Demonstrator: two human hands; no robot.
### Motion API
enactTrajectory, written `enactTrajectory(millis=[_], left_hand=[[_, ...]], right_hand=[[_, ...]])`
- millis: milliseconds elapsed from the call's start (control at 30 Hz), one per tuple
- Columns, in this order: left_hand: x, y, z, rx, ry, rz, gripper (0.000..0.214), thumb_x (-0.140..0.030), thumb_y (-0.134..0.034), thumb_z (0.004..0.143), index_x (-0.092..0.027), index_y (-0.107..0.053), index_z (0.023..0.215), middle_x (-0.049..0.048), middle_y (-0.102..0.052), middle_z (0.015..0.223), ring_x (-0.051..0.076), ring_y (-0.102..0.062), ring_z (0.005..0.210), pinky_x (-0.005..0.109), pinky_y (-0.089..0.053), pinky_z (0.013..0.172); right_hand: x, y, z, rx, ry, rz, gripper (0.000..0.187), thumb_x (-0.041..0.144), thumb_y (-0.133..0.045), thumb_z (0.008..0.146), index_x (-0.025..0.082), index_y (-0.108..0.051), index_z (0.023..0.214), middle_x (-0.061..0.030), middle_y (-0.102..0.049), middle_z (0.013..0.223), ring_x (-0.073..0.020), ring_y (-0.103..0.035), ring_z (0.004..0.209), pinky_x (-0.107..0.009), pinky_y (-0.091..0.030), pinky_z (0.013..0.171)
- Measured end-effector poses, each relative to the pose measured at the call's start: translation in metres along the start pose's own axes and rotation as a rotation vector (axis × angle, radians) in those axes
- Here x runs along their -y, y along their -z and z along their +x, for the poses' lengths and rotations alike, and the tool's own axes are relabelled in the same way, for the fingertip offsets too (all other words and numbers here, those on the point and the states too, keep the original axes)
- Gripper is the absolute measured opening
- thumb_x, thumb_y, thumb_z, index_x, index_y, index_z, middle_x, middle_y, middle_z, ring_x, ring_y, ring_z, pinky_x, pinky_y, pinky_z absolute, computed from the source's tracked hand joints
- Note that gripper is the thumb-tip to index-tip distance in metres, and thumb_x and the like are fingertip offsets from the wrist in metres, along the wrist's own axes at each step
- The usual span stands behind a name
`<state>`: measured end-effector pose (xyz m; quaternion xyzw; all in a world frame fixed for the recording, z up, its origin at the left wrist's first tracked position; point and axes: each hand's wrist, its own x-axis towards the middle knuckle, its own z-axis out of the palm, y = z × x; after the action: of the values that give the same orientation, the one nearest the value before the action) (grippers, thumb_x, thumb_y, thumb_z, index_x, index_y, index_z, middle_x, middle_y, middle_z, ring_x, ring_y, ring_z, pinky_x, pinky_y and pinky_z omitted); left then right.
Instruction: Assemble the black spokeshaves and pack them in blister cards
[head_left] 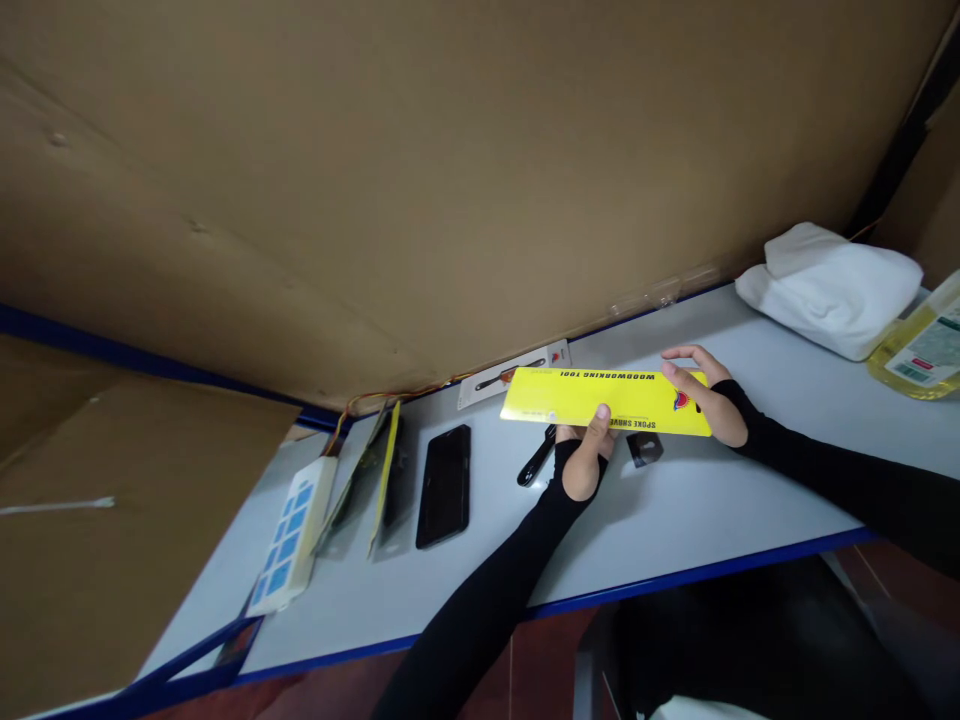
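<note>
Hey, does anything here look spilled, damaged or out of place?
I see nothing spilled or damaged. The one mild oddity is the yellow card in the left hand: it reads upside down in this view. The white cloth on the table looks bunched up.

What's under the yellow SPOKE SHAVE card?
Beneath the card: the left hand, thumb on top; a black handle and a small dark piece on the table. The handle's far end is hidden.

A long yellow card (577, 397) — printed side showing, lettering upside down — held aloft.
</note>
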<state>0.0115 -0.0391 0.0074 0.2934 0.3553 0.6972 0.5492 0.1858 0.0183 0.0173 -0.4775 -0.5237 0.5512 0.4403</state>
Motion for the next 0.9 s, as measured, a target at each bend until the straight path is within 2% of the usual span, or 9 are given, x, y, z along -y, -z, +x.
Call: enactTrajectory(millis=[133, 233, 400, 567, 633, 733, 800, 900], left_hand=[[-0.008, 0.004, 0.01, -0.038, 0.034, 0.001, 0.064, -0.033, -0.094, 0.074, -0.027, -0.066, 0.131, 0.0114, -0.076, 0.127, 0.035, -0.068, 0.129, 0.046, -0.06, 0.101], [-0.013, 0.008, 0.019, -0.038, 0.077, 0.018, 0.063, -0.031, -0.093, 0.073, -0.024, -0.066, 0.129, 0.0124, -0.076, 0.126, 0.036, -0.069, 0.128, 0.045, -0.061, 0.099], [-0.012, 0.016, 0.026, -0.063, 0.151, 0.053, 0.057, -0.026, -0.092, 0.069, -0.023, -0.067, 0.121, 0.0125, -0.079, 0.115, 0.037, -0.075, 0.115, 0.044, -0.064, 0.089], [-0.027, 0.029, 0.045, -0.127, 0.227, 0.094, 0.051, -0.015, -0.089, 0.062, -0.016, -0.069, 0.108, 0.0148, -0.08, 0.098, 0.042, -0.076, 0.108, 0.046, -0.066, 0.082], [-0.043, 0.037, 0.058, -0.234, 0.21, 0.191, 0.041, -0.012, -0.086, 0.062, -0.015, -0.071, 0.1, 0.0157, -0.08, 0.092, 0.042, -0.078, 0.102, 0.045, -0.066, 0.077], [-0.083, 0.052, 0.073, -0.423, 0.219, 0.423, 0.027, -0.008, -0.078, 0.068, -0.012, -0.074, 0.094, 0.0152, -0.079, 0.081, 0.038, -0.079, 0.086, 0.041, -0.065, 0.066], [-0.119, 0.067, 0.075, -0.489, 0.184, 0.457, 0.025, -0.005, -0.073, 0.07, -0.011, -0.075, 0.095, 0.014, -0.078, 0.078, 0.033, -0.079, 0.077, 0.035, -0.062, 0.06], [-0.181, 0.103, 0.065, -0.576, 0.128, 0.529, 0.036, -0.005, -0.079, 0.066, -0.015, -0.077, 0.1, 0.0107, -0.08, 0.079, 0.028, -0.076, 0.067, 0.03, -0.056, 0.05]], right_hand=[[0.004, -0.004, -0.005, 0.044, 0.024, 0.014, 0.062, 0.076, -0.074, 0.077, 0.024, -0.06, 0.109, -0.0066, -0.076, 0.09, -0.0202, -0.069, 0.07, -0.031, -0.055, 0.06], [0.004, -0.004, -0.005, 0.107, -0.027, 0.005, 0.059, 0.072, -0.079, 0.073, 0.023, -0.061, 0.099, -0.0045, -0.074, 0.082, -0.0178, -0.066, 0.064, -0.028, -0.052, 0.053], [0.003, -0.001, -0.007, 0.287, -0.095, -0.04, 0.054, 0.065, -0.081, 0.075, 0.022, -0.061, 0.102, -0.0004, -0.069, 0.074, -0.0117, -0.055, 0.048, -0.023, -0.041, 0.039], [0.01, 0.0, -0.009, 0.444, -0.11, 0.013, 0.059, 0.074, -0.077, 0.076, 0.021, -0.06, 0.095, 0.0047, -0.061, 0.061, -0.0067, -0.041, 0.036, -0.022, -0.03, 0.034], [0.013, 0.002, -0.007, 0.494, -0.092, 0.013, 0.059, 0.078, -0.073, 0.077, 0.021, -0.061, 0.091, 0.0067, -0.055, 0.056, -0.0066, -0.039, 0.036, -0.022, -0.028, 0.035], [0.013, 0.007, -0.002, 0.439, -0.053, -0.046, 0.058, 0.078, -0.073, 0.078, 0.021, -0.063, 0.087, 0.0068, -0.051, 0.054, -0.0078, -0.041, 0.038, -0.023, -0.031, 0.038], [0.011, 0.01, 0.002, 0.378, -0.032, -0.1, 0.057, 0.076, -0.076, 0.075, 0.021, -0.063, 0.084, 0.006, -0.051, 0.054, -0.0086, -0.042, 0.041, -0.024, -0.034, 0.041], [0.008, 0.014, 0.006, 0.331, -0.015, -0.167, 0.056, 0.075, -0.078, 0.072, 0.021, -0.065, 0.082, 0.0048, -0.052, 0.057, -0.0102, -0.044, 0.045, -0.025, -0.034, 0.044]])
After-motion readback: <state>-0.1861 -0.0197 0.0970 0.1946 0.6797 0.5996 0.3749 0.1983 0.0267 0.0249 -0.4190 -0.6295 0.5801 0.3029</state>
